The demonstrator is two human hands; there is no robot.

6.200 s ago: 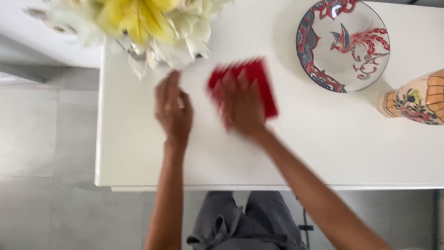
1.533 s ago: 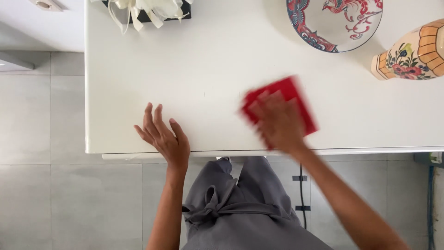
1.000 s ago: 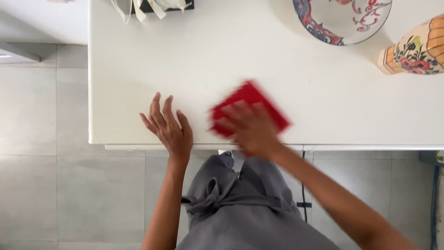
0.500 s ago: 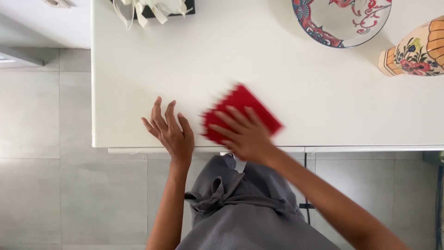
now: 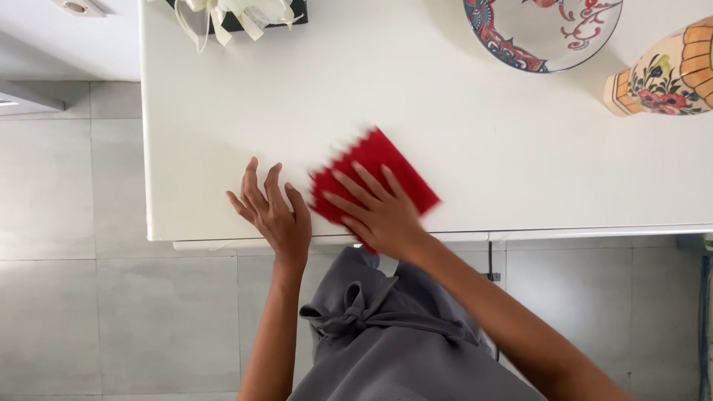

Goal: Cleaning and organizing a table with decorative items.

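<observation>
A red cloth (image 5: 380,159) with a zigzag edge lies flat on the white table (image 5: 460,134), close to its near edge. My right hand (image 5: 375,212) presses down on the cloth with fingers spread. My left hand (image 5: 271,212) rests flat on the table just left of the cloth, fingers apart, holding nothing.
A round plate with a red and blue bird pattern (image 5: 542,33) stands at the back. A painted flower vase (image 5: 665,74) lies at the right. A dark base with cream ribbon leaves (image 5: 238,13) sits at the back left. Grey floor tiles (image 5: 74,223) lie left of the table.
My right hand has slid the red cloth leftward along the table's near edge, up to my left hand. My left hand has stayed in place.
</observation>
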